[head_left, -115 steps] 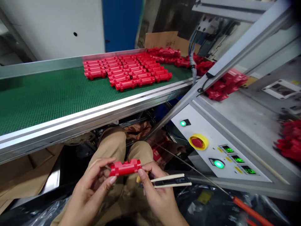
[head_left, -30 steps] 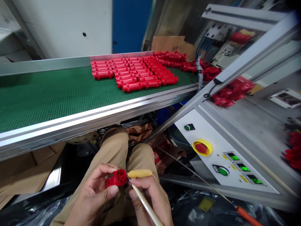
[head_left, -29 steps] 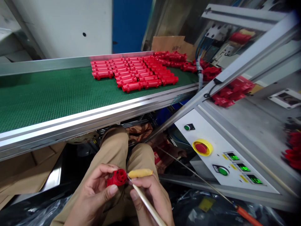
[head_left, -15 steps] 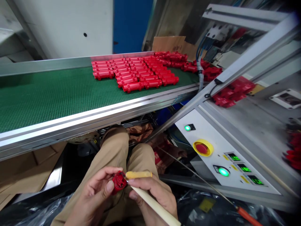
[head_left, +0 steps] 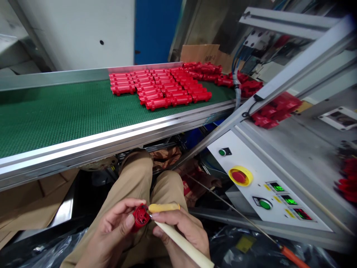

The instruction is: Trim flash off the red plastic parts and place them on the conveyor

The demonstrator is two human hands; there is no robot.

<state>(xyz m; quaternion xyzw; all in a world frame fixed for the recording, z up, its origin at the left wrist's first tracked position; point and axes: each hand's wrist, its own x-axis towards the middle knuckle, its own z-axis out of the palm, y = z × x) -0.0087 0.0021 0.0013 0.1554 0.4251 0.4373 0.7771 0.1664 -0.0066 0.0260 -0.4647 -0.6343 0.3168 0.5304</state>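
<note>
The red part [head_left: 141,219] is over your lap, its ribbed open end turned up and to the right. Your left hand [head_left: 111,229] is clamped on it, thumb on the near side and fingers behind. Your right hand [head_left: 188,232] is closed around a cream tool [head_left: 182,242], whose metal tip is at the rim of that end; whether it touches, I cannot tell. A yellow piece [head_left: 164,207] lies along your right fingers, worn or held, I cannot tell.

Beyond your knees [head_left: 134,175], the green belt [head_left: 67,115] carries rows of red parts [head_left: 161,89], with a looser heap [head_left: 206,70] behind them to the right. To your right, the panel [head_left: 247,158] has a red button [head_left: 239,176] in a yellow collar and three lit displays [head_left: 290,201], the lowest showing red.
</note>
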